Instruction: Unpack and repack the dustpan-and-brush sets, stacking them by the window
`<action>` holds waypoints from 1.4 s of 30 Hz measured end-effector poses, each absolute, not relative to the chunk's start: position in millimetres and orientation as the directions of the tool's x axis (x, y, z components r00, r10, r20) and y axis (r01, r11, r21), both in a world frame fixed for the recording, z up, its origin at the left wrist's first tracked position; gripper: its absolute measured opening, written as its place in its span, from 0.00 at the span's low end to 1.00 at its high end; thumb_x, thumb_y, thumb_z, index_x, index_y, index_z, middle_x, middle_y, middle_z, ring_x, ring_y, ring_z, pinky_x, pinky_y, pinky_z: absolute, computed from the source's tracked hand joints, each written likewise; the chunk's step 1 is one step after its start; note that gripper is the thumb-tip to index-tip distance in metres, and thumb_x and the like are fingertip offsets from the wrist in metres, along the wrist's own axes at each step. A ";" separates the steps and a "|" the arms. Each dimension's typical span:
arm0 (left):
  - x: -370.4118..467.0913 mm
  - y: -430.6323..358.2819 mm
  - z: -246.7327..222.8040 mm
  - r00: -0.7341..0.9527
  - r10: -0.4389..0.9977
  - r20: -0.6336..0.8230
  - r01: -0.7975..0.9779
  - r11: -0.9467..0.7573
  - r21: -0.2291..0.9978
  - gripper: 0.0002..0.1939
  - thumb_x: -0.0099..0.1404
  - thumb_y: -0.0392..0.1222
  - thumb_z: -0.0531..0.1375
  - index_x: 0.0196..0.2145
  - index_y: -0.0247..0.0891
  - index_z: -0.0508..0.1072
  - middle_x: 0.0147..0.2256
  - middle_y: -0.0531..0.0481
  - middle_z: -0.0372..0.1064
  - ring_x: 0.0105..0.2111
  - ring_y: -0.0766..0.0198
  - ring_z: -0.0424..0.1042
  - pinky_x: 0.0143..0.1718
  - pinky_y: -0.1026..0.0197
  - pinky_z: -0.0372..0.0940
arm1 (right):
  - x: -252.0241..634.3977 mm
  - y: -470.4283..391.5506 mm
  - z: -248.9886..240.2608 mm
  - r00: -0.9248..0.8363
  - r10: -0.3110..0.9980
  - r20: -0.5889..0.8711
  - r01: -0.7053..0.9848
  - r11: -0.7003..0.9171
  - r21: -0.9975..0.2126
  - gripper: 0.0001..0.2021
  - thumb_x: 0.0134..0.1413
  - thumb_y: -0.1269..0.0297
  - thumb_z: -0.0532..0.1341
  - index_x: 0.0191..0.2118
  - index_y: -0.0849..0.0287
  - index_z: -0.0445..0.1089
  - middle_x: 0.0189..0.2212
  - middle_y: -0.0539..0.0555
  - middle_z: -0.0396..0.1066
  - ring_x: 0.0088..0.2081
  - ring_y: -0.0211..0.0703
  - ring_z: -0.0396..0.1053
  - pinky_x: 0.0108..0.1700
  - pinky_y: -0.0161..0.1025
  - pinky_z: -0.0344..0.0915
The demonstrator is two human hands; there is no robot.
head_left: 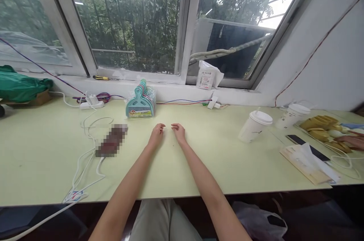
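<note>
My left hand [157,134] and my right hand [179,133] rest on the pale green table [170,172], a small gap between them. Their fingers curve loosely toward each other, thumbs apart, and nothing shows in either. Just beyond my left hand stands a stack of small teal dustpan and brush sets [140,105] in clear plastic, against the wall below the window. Neither hand touches it. Left of my left hand lies a pixelated, dark reddish flat object [112,140] with a white cable at its near end.
White cables [92,146] and a power strip [91,105] lie left. To the right stand two lidded white cups [256,126] [292,115], a phone [308,147], papers [305,161] and a tray of yellowish pieces [318,127], with another person's hand [352,141] there. A screwdriver [101,77] and tissue pack [206,76] occupy the sill.
</note>
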State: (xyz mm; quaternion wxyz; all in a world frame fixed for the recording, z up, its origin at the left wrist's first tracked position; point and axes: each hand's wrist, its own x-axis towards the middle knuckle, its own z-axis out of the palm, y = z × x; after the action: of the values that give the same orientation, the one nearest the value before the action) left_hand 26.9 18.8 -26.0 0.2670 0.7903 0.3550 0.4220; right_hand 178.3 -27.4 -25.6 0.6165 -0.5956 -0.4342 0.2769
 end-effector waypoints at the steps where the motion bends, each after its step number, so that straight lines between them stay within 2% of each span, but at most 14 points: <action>1: 26.6 17.6 -24.8 0.394 0.785 0.478 0.342 -0.608 0.717 0.17 0.57 0.26 0.47 0.41 0.39 0.66 0.42 0.46 0.68 0.42 0.61 0.69 0.45 0.54 0.68 | 175.3 -27.8 -25.8 0.443 0.865 0.235 0.218 0.150 -0.964 0.11 0.43 0.72 0.53 0.32 0.57 0.71 0.37 0.52 0.75 0.37 0.41 0.73 0.45 0.41 0.69; 7: 29.4 12.0 -19.7 0.411 0.801 0.435 0.368 -0.583 0.724 0.19 0.57 0.26 0.47 0.44 0.40 0.65 0.43 0.46 0.68 0.43 0.61 0.69 0.45 0.54 0.68 | 170.8 -26.9 -28.8 0.359 0.877 0.321 0.339 0.198 -0.920 0.15 0.42 0.75 0.50 0.31 0.57 0.72 0.34 0.52 0.74 0.34 0.41 0.73 0.43 0.42 0.70; 13: 18.1 6.8 -8.9 0.415 0.813 0.408 0.360 -0.559 0.747 0.22 0.58 0.27 0.50 0.49 0.42 0.64 0.37 0.49 0.71 0.40 0.63 0.71 0.46 0.57 0.67 | 176.2 -27.7 -28.1 0.362 0.879 0.311 0.350 0.181 -0.919 0.11 0.44 0.73 0.53 0.31 0.58 0.72 0.34 0.53 0.75 0.37 0.42 0.72 0.46 0.42 0.69; 20: -28.6 48.2 19.2 -0.023 0.836 0.549 0.396 -0.496 0.772 0.16 0.63 0.33 0.53 0.49 0.37 0.63 0.43 0.44 0.69 0.44 0.62 0.70 0.46 0.58 0.66 | 173.3 -32.2 -27.8 0.282 0.900 0.333 0.302 0.246 -0.921 0.09 0.46 0.68 0.56 0.34 0.60 0.72 0.36 0.55 0.75 0.38 0.42 0.71 0.46 0.42 0.68; 22: -46.5 77.6 29.2 -0.132 0.803 0.581 0.475 -0.463 0.748 0.18 0.62 0.33 0.55 0.50 0.36 0.62 0.47 0.41 0.66 0.48 0.59 0.67 0.51 0.56 0.62 | 172.0 -30.9 -27.8 0.253 0.908 0.335 0.316 0.250 -0.915 0.09 0.46 0.69 0.56 0.34 0.60 0.72 0.35 0.55 0.74 0.37 0.42 0.71 0.45 0.42 0.68; 25: -71.7 122.6 41.3 -0.286 0.786 0.548 0.612 -0.290 0.736 0.24 0.57 0.34 0.62 0.51 0.32 0.61 0.51 0.37 0.63 0.53 0.53 0.62 0.56 0.52 0.56 | 170.4 -27.2 -28.2 0.218 0.913 0.345 0.370 0.250 -0.895 0.10 0.45 0.71 0.55 0.33 0.59 0.71 0.33 0.54 0.74 0.36 0.42 0.71 0.44 0.42 0.69; 29: -94.6 157.7 44.6 -0.185 0.913 0.364 0.715 -0.129 0.687 0.31 0.51 0.40 0.67 0.51 0.36 0.62 0.45 0.39 0.68 0.50 0.50 0.66 0.49 0.52 0.60 | 169.0 -21.4 -31.8 0.206 0.907 0.367 0.404 0.262 -0.876 0.10 0.44 0.72 0.54 0.32 0.58 0.72 0.31 0.54 0.74 0.34 0.44 0.71 0.43 0.44 0.70; 31: -101.6 164.1 41.1 -0.173 0.939 0.299 0.735 -0.079 0.673 0.29 0.50 0.44 0.68 0.48 0.38 0.63 0.43 0.41 0.70 0.45 0.52 0.69 0.45 0.55 0.62 | 168.2 -17.8 -35.9 0.200 0.898 0.392 0.393 0.293 -0.872 0.10 0.44 0.71 0.54 0.32 0.58 0.72 0.32 0.55 0.74 0.34 0.45 0.72 0.42 0.44 0.70; 33: -106.2 166.4 37.7 -0.174 0.944 0.280 0.741 -0.061 0.669 0.23 0.50 0.47 0.67 0.42 0.39 0.66 0.42 0.43 0.71 0.43 0.53 0.69 0.42 0.57 0.62 | 167.2 -14.3 -39.9 0.197 0.899 0.392 0.373 0.302 -0.877 0.10 0.44 0.71 0.55 0.31 0.57 0.72 0.32 0.55 0.73 0.33 0.45 0.72 0.40 0.45 0.71; 37: -108.2 161.3 44.4 -0.047 0.949 0.311 0.741 -0.175 0.648 0.15 0.48 0.49 0.65 0.31 0.40 0.67 0.37 0.47 0.72 0.40 0.57 0.69 0.41 0.60 0.62 | 165.8 -12.1 -42.3 0.197 0.902 0.385 0.355 0.300 -0.885 0.10 0.44 0.71 0.55 0.31 0.55 0.72 0.33 0.55 0.74 0.33 0.45 0.72 0.39 0.45 0.72; 42: -89.4 129.6 77.4 0.121 0.916 0.383 0.588 -0.377 0.716 0.13 0.51 0.43 0.61 0.35 0.38 0.67 0.33 0.51 0.72 0.36 0.60 0.69 0.38 0.61 0.63 | 168.5 -15.5 -38.0 0.200 0.903 0.380 0.398 0.280 -0.874 0.11 0.45 0.70 0.53 0.33 0.58 0.72 0.34 0.56 0.74 0.34 0.45 0.71 0.41 0.44 0.70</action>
State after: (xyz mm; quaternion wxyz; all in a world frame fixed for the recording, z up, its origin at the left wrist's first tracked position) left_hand -89.4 129.6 77.4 0.2000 0.7216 0.5210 0.4097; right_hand 168.5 -15.5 -38.0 0.5423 -0.5529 -0.5882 0.2331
